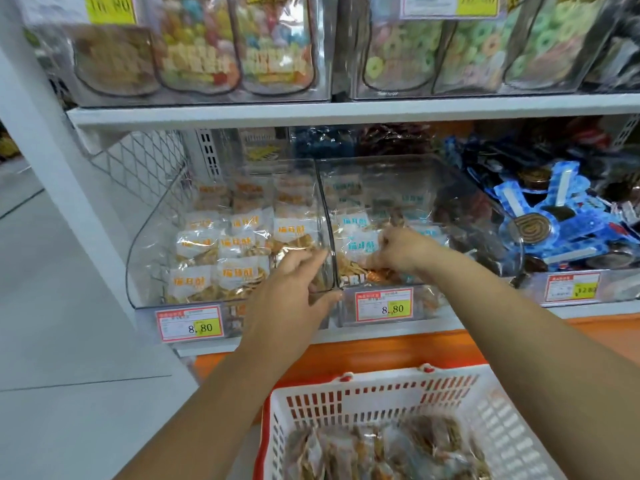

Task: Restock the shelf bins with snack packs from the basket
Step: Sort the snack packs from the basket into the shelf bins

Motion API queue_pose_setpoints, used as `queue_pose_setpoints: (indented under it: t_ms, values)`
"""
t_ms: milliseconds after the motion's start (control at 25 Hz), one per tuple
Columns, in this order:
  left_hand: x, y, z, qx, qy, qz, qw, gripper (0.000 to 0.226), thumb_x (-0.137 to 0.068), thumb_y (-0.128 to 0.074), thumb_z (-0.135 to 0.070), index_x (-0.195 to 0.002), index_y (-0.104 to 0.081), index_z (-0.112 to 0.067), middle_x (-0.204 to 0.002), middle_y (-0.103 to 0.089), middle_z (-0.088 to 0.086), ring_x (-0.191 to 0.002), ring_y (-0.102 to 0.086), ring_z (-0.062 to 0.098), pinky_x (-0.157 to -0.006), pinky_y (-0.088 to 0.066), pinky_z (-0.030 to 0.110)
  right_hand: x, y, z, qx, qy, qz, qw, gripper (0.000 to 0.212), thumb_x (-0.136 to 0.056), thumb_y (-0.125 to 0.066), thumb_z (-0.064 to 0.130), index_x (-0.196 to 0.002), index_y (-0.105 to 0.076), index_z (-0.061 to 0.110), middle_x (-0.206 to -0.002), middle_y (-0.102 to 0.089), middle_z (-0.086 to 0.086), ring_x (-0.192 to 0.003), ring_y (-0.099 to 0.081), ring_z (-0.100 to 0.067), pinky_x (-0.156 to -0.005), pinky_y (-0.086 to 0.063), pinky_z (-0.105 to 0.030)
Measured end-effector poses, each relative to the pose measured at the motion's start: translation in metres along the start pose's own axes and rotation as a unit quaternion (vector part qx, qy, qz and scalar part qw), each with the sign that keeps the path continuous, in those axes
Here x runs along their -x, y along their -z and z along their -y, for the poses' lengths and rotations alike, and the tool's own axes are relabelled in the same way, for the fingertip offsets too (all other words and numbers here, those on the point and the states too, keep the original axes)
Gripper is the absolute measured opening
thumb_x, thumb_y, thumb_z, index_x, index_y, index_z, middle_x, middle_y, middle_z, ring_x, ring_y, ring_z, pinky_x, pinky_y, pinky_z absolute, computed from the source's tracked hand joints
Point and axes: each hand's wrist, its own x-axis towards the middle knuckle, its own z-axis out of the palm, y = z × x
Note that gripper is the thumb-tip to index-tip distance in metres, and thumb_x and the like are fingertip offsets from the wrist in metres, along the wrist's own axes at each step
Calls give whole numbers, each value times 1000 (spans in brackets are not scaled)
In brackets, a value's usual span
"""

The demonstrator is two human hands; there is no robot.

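Setting: store shelf (346,110) in white metal, with clear plastic bins in rows and an orange base below.
Upper row: bins of mixed coloured sweets, blurred.
Left bin (145,258): clear, holding snack packs with orange lettering (237,242), stacked in rows up to the front wall.
Right bin (460,188): clear, just beside the left bin, holding snack packs with teal lettering (353,221), piled lower at the front.
Price tags: one yellow-and-red tag (190,323) under the left bin, another (384,304) under the right bin, both reading 8.80.
Left hand (294,289): forearm reaching up and forward, fingers curled over the left bin's front right corner, thumb on the outside of the wall; it grips that corner.
Right hand (398,251): arm stretched across into the right bin, wrist bent down, fingers curled into the teal-lettered packs; I cannot tell whether it holds one.
Basket (381,396): white slotted plastic with a red rim, below the arms at the bottom edge, with more snack packs (381,452) lying loose inside, blurred.
Far right: bin of blue-wrapped items (561,216).
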Motion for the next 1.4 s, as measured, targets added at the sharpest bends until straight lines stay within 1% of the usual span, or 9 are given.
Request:
queue_pose_setpoints:
  t_ms: [320, 400, 520, 600, 680, 760, 920, 1200, 1400]
  values:
    - [3, -7, 1, -14, -2, -14, 1000, 67, -88, -63, -49, -148, -37, -35, -130, -48, -16, -104, -49, 2, -85, -43, 21, 2, -6, -5, -82, 21, -125, 989, 82, -77, -81, 31, -141, -32, 18, -137, -47, -10, -117, -55, -27, -90, -48, -35]
    - [12, -9, -2, 3, -6, -60, 998, 63, -87, -66, -42, -145, -44, -30, -127, -51, -10, -112, -45, 6, -92, -36, 22, 21, -3, -19, -120, 86, -225, 963, 69, -82, -75, 29, -140, -39, 20, -128, -52, -6, -108, -57, -18, -89, -48, -30]
    - [30, -12, -11, 4, -87, -161, 983, 47, -87, -65, -29, -132, -58, -18, -115, -55, -1, -109, -44, 11, -92, -31, 23, 69, -12, -60, -266, 175, -388, 865, 29, -93, -61, 17, -120, -53, 21, -90, -55, 5, -76, -53, -4, -70, -43, -14]
    - [50, -30, -19, 26, -141, -124, 982, 40, -89, -64, -25, -128, -60, -17, -112, -54, -1, -104, -48, 11, -85, -36, 20, 92, -41, -109, -309, 137, -428, 838, 17, -95, -53, 9, -110, -55, 18, -81, -53, 8, -70, -49, -1, -65, -40, -13]
    - [76, -61, -26, 60, -132, -11, 989, 40, -90, -64, -25, -129, -58, -20, -118, -51, -4, -104, -51, 10, -78, -45, 19, 93, -87, -172, -264, 4, -365, 893, 15, -96, -49, 10, -108, -58, 12, -83, -58, 5, -73, -54, -3, -66, -42, -19]
    - [105, -99, -27, 58, -81, 112, 989, 42, -92, -61, -29, -134, -54, -24, -126, -46, -10, -107, -49, 6, -82, -46, 17, 91, -137, -234, -188, -137, -180, 956, 20, -98, -48, 18, -110, -60, 7, -98, -67, -9, -89, -63, -21, -76, -47, -30]
    - [152, -160, -11, 20, 16, 303, 953, 45, -96, -55, -33, -140, -46, -30, -137, -38, -11, -99, -50, 3, -88, -45, 19, 114, -211, -292, -57, -209, 87, 972, 31, -97, -48, 16, -126, -56, 9, -123, -61, -14, -114, -57, -31, -95, -46, -35]
    - [192, -199, 14, 19, 119, 424, 898, 42, -98, -52, -33, -139, -48, -26, -142, -39, -2, -113, -53, 14, -97, -48, 31, 116, -267, -290, 150, -61, 213, 963, 84, -93, -53, 20, -155, 4, 28, -162, -9, -5, -149, -6, -29, -121, -14, -44]
    - [190, -203, 17, 53, 158, 415, 894, 52, -95, -56, -34, -144, -40, -27, -143, -40, -2, -112, -55, 14, -98, -49, 35, 108, -260, -288, 230, -49, 177, 956, 52, -89, -56, 17, -139, -46, 24, -142, -45, -9, -133, -37, -28, -109, -36, -36]
